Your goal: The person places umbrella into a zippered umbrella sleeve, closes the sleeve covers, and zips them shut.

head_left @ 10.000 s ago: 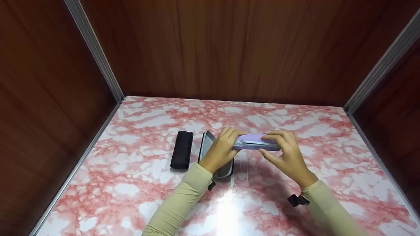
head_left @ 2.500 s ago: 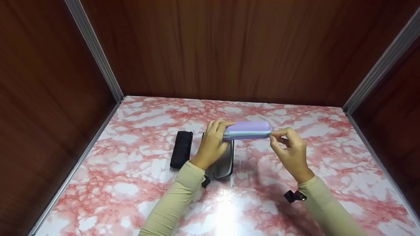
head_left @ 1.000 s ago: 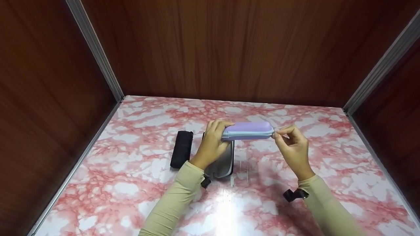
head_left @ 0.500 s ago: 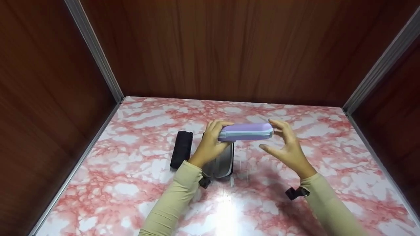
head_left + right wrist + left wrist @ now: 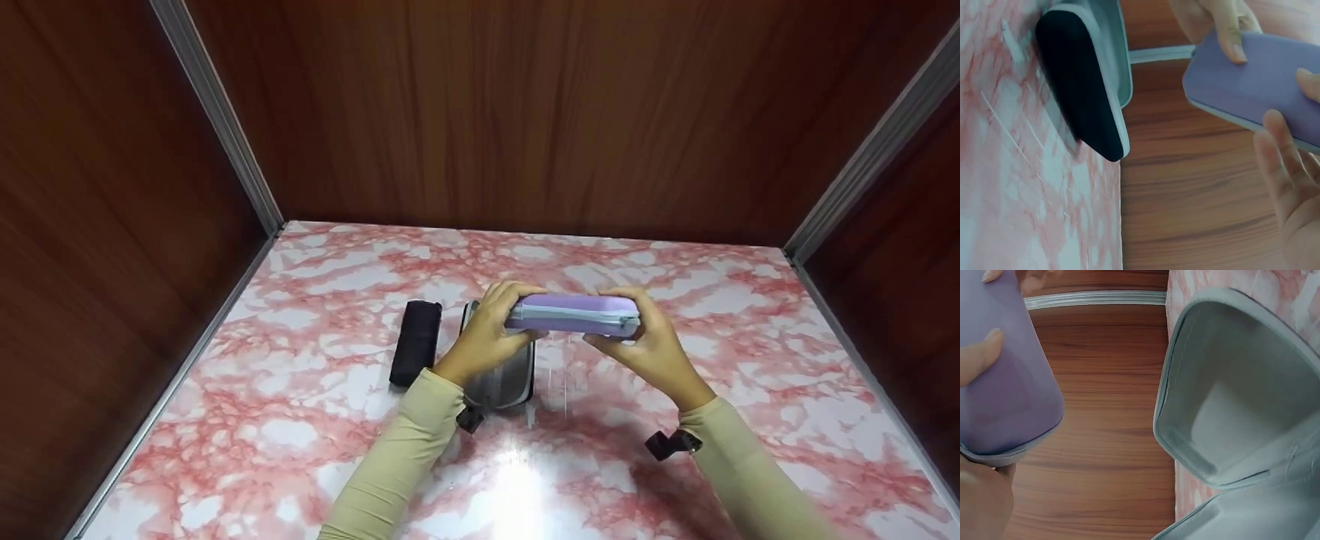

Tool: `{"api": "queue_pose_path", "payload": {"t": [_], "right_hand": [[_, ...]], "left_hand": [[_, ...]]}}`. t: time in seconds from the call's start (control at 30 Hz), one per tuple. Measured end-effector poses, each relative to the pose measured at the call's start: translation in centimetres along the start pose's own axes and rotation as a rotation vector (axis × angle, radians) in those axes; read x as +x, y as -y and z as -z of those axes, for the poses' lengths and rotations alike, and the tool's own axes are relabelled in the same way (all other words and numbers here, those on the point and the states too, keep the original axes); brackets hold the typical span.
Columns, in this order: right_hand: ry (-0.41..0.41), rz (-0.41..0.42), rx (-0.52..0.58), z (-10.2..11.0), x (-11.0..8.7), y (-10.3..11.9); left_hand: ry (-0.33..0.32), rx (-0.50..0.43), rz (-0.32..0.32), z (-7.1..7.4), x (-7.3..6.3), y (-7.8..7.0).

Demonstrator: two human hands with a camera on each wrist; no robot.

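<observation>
In the head view, a purple hard zip case is held level above the table, its pale blue zip facing the person and running closed along the visible side. My left hand grips its left end, thumb underneath and fingers over the top. At the other end my right hand holds the case the same way. Below the left hand, a black case with grey lining lies spread open; the left wrist view shows the inside of its grey shell.
A black oblong pouch-like bundle lies left of the open case. Red-and-white marbled table extends around them. Dark wood panels with metal edge strips enclose the back and sides.
The gap in the purple case's zip ten seconds ago has closed. My right hand, which pinched the zip pull at the right corner, now grips that end; the case has lowered slightly.
</observation>
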State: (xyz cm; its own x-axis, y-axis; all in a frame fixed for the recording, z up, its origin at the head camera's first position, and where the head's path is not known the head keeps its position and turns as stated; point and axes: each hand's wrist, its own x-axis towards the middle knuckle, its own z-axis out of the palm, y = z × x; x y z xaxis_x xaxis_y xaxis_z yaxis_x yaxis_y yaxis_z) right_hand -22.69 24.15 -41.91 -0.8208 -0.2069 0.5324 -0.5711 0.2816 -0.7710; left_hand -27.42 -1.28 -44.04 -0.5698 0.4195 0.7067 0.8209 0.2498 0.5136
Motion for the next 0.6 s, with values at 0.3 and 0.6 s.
{"api": "queue_pose_path", "payload": {"t": [0.3,0.6], "right_hand": [[-0.101,0.259,-0.200,-0.9,-0.2,1.2],[-0.108,0.341,-0.288,-0.8,0.0,-0.9]], "left_hand": [[0.003,0.101,-0.063,-0.4,0.2,-0.7],[-0.035,0.189,-0.089,-0.6,0.7,-1.5]]}}
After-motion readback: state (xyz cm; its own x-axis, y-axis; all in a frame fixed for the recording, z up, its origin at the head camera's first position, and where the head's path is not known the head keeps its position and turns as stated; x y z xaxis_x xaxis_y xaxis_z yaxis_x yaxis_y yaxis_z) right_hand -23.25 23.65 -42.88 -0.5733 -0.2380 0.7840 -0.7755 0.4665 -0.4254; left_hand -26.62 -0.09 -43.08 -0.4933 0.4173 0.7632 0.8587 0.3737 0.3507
